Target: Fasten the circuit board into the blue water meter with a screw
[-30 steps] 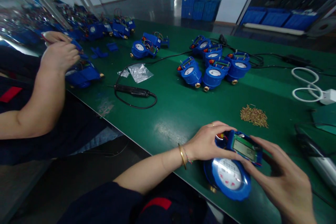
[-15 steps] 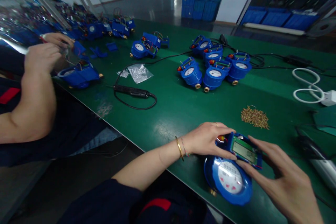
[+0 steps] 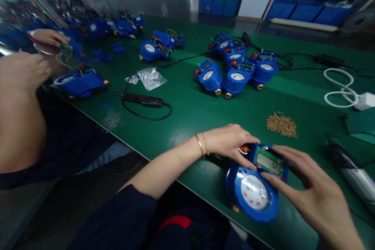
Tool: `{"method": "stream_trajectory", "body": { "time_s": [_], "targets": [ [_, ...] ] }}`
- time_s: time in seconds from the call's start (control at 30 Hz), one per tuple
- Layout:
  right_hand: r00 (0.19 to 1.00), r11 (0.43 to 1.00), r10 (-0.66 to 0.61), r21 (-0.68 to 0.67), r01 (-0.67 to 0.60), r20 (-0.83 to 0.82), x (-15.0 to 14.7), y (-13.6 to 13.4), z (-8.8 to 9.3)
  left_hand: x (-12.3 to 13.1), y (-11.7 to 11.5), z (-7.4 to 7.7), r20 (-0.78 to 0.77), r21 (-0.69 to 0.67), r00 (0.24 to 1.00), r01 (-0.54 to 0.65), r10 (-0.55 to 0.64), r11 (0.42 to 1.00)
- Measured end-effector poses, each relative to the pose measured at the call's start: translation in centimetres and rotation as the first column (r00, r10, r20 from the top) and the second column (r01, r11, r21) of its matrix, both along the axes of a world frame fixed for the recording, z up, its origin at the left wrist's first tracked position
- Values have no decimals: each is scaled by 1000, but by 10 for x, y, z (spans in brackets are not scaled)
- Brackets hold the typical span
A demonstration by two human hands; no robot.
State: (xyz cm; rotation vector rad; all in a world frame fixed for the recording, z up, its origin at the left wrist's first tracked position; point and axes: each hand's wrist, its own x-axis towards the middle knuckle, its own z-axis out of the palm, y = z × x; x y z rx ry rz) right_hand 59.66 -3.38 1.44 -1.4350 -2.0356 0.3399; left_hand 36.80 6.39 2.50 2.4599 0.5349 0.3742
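I am holding the blue rectangular display module [image 3: 268, 162] with its grey-green screen between both hands. My left hand [image 3: 231, 142] is pinching its left end, close by the red-tipped wires; my right hand [image 3: 316, 199] is closing on its right end, one finger lying above it and one below. The display module is sitting tilted on top of the round blue plastic water meter [image 3: 253, 193] with the white dial, which is lying at the near edge of the green bench mat [image 3: 199, 117].

As I am judging it, seating this well is calling for even pressure from both ends; the wires want tucking inside rather than trapping under the rim, and the meter wants steadying so it is not rolling off the edge.

The heap of small brass screws [image 3: 281, 124] is lying near, beyond my hands; the grey electric screwdriver [image 3: 354, 175] is resting to my right; a co-worker's hand [image 3: 23, 72] is working well apart on my left.
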Motion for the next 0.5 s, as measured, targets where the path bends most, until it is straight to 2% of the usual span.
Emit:
{"method": "stream_trajectory", "body": {
  "time_s": [0.17,0.27,0.5],
  "targets": [
    [997,998,-65,-12,65,32,1,-2,-3,2,5,8,-47,13,995,85,-85,996],
    [996,996,-82,-20,83,42,1,-3,-5,0,7,4,-2,-18,997,72,-72,997],
    [997,997,-78,3,78,24,-4,-1,-1,-4,8,-8,133,-185,991,29,-4,982]
  ]
}}
